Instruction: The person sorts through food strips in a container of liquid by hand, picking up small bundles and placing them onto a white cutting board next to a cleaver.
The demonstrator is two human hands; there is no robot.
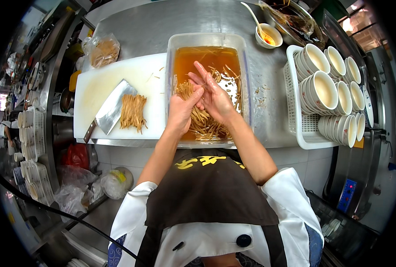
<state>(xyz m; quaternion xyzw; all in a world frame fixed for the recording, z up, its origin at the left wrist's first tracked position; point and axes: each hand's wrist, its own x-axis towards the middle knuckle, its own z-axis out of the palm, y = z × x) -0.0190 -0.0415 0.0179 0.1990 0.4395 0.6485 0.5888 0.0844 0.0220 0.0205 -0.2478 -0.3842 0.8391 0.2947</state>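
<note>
A clear plastic tub (248, 89) of amber liquid stands before me, with thin brown strips (201, 122) heaped in its near part. Over it, my left hand (183, 104) is closed round a bundle of the strips (185, 90), whose ends stick out above the fist. My right hand (215, 95) lies against the left one, fingers stretched out and palm turned up, a few strips near its fingertips. To the left, a white cutting board (91, 84) bears a cleaver (117, 107) and a neat pile of the same strips (133, 111). What the strips are made of I cannot tell.
On the right, a white plastic basket (298, 124) holds stacked bowls (325, 89). A small bowl with a spoon (269, 36) stands at the back right, beside a large metal basin (291, 22). A filled plastic bag (103, 50) rests behind the board. Strip scraps (261, 95) dot the steel table.
</note>
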